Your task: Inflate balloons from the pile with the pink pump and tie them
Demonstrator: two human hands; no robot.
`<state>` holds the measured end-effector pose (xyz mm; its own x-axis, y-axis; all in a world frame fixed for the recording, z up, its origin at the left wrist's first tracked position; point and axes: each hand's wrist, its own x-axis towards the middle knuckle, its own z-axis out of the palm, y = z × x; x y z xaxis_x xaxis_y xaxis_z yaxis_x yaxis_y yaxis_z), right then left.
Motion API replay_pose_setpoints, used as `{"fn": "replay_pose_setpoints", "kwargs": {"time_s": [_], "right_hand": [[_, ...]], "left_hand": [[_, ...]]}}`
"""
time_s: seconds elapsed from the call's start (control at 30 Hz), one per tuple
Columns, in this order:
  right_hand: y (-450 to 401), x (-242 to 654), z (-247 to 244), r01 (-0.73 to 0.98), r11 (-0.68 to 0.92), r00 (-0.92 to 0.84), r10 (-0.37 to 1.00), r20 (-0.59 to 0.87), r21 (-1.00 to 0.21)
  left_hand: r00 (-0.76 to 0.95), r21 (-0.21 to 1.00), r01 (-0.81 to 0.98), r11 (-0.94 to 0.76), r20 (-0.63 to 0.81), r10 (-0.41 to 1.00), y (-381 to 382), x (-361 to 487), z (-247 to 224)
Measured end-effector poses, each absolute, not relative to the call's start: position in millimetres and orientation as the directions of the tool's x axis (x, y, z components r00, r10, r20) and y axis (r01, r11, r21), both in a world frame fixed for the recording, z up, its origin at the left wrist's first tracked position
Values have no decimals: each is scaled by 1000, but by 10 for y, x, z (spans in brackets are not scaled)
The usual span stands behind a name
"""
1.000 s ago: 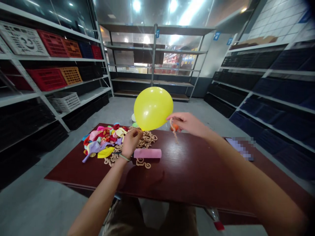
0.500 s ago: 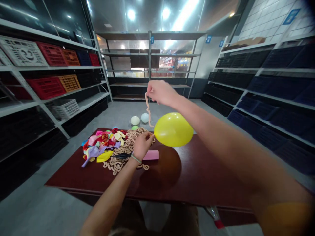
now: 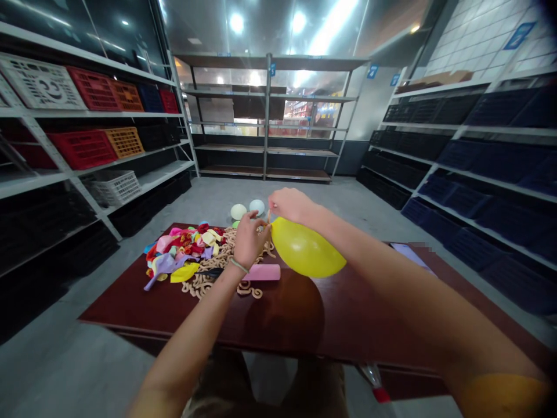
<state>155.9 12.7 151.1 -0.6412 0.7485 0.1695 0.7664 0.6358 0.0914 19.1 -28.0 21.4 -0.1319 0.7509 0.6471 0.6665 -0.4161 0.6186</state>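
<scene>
An inflated yellow balloon hangs over the table with its neck toward the left. My left hand pinches that neck between thumb and fingers. Just above the neck, my right hand is closed on a thin beige string, only a short piece of which shows. Below my left hand lie a pink cylinder, partly hidden by the wrist, and a pile of curly beige strings. Deflated balloons in many colours are heaped to the left.
The dark red table stretches before me, with a flat pale object at its right. Pale inflated balloons rest beyond the far edge. Shelves with crates stand left; dark bins fill the right racks.
My right hand has come down with the beige string to the balloon's neck. My left hand has risen slightly, and the yellow balloon has tilted, its far end lower.
</scene>
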Motion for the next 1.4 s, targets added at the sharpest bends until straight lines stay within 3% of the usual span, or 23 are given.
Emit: {"fn": "replay_pose_setpoints", "kwargs": {"time_s": [0.3, 0.5, 0.57, 0.63, 0.7, 0.8, 0.93, 1.07, 1.23, 1.4], "right_hand": [[-175, 1655, 1623, 794, 592, -608, 769, 197, 138], [-137, 1793, 1340, 856, 517, -503, 823, 264, 20], [-131, 1875, 1159, 842, 519, -468, 839, 277, -147], [-128, 1946, 946, 738, 482, -424, 876, 232, -472], [-124, 1975, 718, 491, 325, -386, 913, 132, -809], [-118, 1910, 413, 227, 179, -319, 942, 101, -957], [-91, 1684, 171, -122, -3, -209, 978, 23, -993], [-33, 1442, 91, -252, -120, -245, 968, -57, -960], [-26, 1293, 58, -290, -150, -212, 973, -89, -945], [-150, 1449, -12, -179, -45, -145, 989, -19, -983]], "left_hand": [[-159, 748, 616, -247, 425, 891, -229, 219, 327], [-234, 820, 539, -195, 368, 900, -202, 186, 289], [-231, 832, 514, -210, 370, 900, -193, 141, 300], [-232, 839, 494, -226, 378, 897, -183, 84, 327], [-232, 842, 481, -242, 389, 892, -176, 31, 366], [-223, 827, 499, -259, 411, 884, -191, -12, 427], [-220, 784, 570, -245, 433, 874, -241, 17, 457], [-204, 742, 628, -236, 450, 870, -261, 84, 428], [-197, 710, 675, -201, 436, 878, -252, 127, 393], [-218, 722, 671, -167, 408, 887, -253, 123, 345]]}}
